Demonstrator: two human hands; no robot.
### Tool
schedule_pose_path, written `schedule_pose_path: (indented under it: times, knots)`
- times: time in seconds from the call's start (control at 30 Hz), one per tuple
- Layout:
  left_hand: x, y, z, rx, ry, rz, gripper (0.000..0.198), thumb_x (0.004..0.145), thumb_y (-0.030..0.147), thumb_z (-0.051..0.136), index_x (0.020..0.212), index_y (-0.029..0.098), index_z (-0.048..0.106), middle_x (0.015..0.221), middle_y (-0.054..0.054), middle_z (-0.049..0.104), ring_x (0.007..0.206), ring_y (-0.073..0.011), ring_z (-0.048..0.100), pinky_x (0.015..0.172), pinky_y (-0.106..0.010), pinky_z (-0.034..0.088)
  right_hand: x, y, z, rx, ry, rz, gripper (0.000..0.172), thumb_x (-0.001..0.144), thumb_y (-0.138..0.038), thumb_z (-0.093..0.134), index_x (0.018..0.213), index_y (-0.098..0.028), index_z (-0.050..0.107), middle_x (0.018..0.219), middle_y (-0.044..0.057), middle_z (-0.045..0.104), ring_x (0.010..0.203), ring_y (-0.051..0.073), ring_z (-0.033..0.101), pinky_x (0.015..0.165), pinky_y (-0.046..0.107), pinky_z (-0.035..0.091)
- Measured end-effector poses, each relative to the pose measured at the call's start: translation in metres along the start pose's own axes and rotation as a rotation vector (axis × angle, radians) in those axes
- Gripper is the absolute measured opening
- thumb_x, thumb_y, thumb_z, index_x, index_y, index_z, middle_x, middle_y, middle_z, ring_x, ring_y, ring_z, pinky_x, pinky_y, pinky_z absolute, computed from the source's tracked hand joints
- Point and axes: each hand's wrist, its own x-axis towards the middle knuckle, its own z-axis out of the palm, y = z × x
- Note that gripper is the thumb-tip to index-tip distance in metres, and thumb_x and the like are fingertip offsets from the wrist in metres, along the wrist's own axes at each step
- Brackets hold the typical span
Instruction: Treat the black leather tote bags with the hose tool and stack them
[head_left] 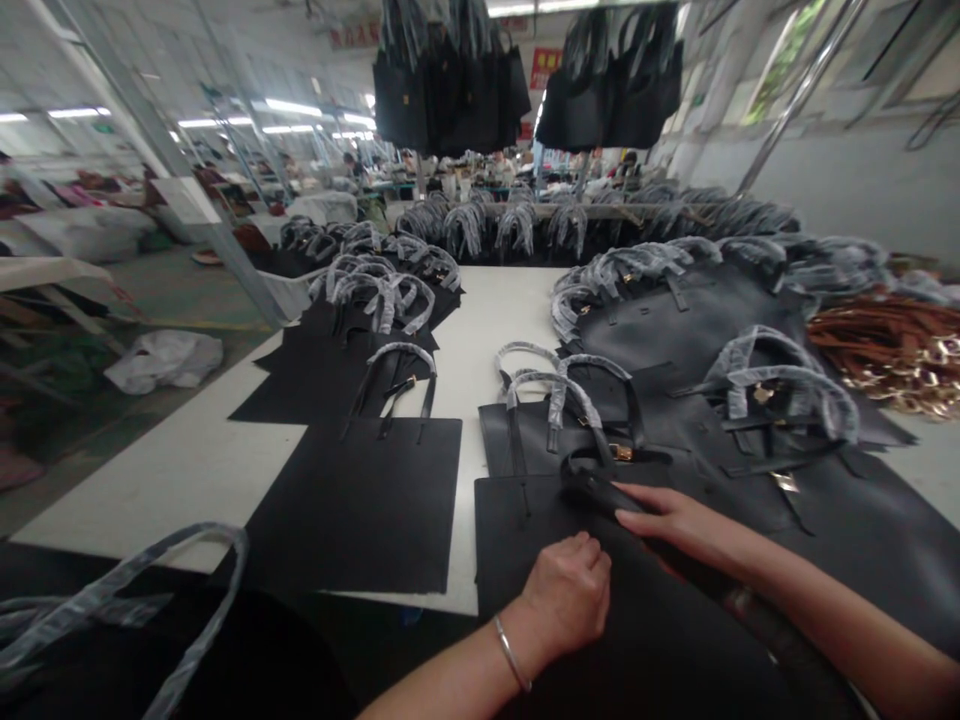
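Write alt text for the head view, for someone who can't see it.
A person's right hand grips a dark item, too unclear to identify, over a black bag, with the curled left hand nearby. More black bags with plastic-wrapped handles lie on a pale table, and hanging bags show beyond.

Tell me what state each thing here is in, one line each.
Left hand, curled shut
Right hand, gripping
Long dark item, in the right hand
Bracelet, worn
Black bag left of centre, lying flat
Lower-left handle, plastic-wrapped, arched
Overhead bags, hanging
Brown straps, piled
Ceiling lights, lit
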Motion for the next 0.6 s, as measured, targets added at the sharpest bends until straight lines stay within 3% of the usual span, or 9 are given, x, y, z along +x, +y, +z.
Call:
schedule_pose_path:
  times: [0.13,0.27,0.4,0.53,0.6]
  knots:
    - [-0.001,0.000,-0.001,0.007,-0.004,0.023,0.014,0.086,0.019,0.050,0.093,0.013,0.060,0.098,-0.010,0.065,0.099,-0.0220,0.063,0.094,-0.032,0.051,0.006,-0.017,-0.001,-0.009,0.175,-0.152,0.082,0.076,-0.054,0.066,0.146,-0.020,0.041,0.059,-0.005,0.055,0.046,0.014,0.052,0.043,0.023,0.042]
    - [-0.002,0.000,-0.003,-0.003,-0.053,0.101,0.011,0.086,0.021,0.051,0.084,0.014,0.059,0.086,-0.007,0.065,0.088,-0.0205,0.064,0.086,-0.031,0.053,-0.007,-0.024,-0.003,-0.006,-0.041,-0.034,0.090,0.074,-0.058,0.069,0.149,-0.020,0.037,0.057,-0.006,0.054,0.045,0.012,0.051,0.041,0.021,0.039]
    - [-0.002,-0.001,-0.001,0.017,-0.062,0.131,0.012,0.086,0.021,0.052,0.085,0.012,0.059,0.086,-0.008,0.066,0.082,-0.0208,0.065,0.077,-0.031,0.054,-0.010,-0.025,0.011,-0.082,-0.257,0.028,0.086,0.075,-0.058,0.069,0.146,-0.018,0.042,0.060,-0.004,0.059,0.044,0.011,0.050,0.040,0.019,0.037]
    - [-0.001,0.001,0.002,0.034,-0.119,0.117,0.011,0.083,0.021,0.053,0.082,0.012,0.059,0.079,-0.009,0.066,0.072,-0.0211,0.065,0.062,-0.031,0.053,0.003,-0.033,0.030,-0.107,-0.331,0.006,0.079,0.077,-0.054,0.067,0.145,-0.021,0.044,0.066,-0.002,0.065,0.044,0.012,0.050,0.039,0.020,0.038]
    - [0.000,0.001,0.003,0.023,-0.152,0.097,0.011,0.082,0.021,0.054,0.082,0.012,0.060,0.076,-0.009,0.066,0.070,-0.0214,0.065,0.059,-0.030,0.051,0.012,-0.042,0.037,-0.157,-0.323,-0.055,0.076,0.078,-0.051,0.065,0.145,-0.019,0.046,0.078,0.002,0.071,0.054,0.017,0.059,0.047,0.025,0.047]
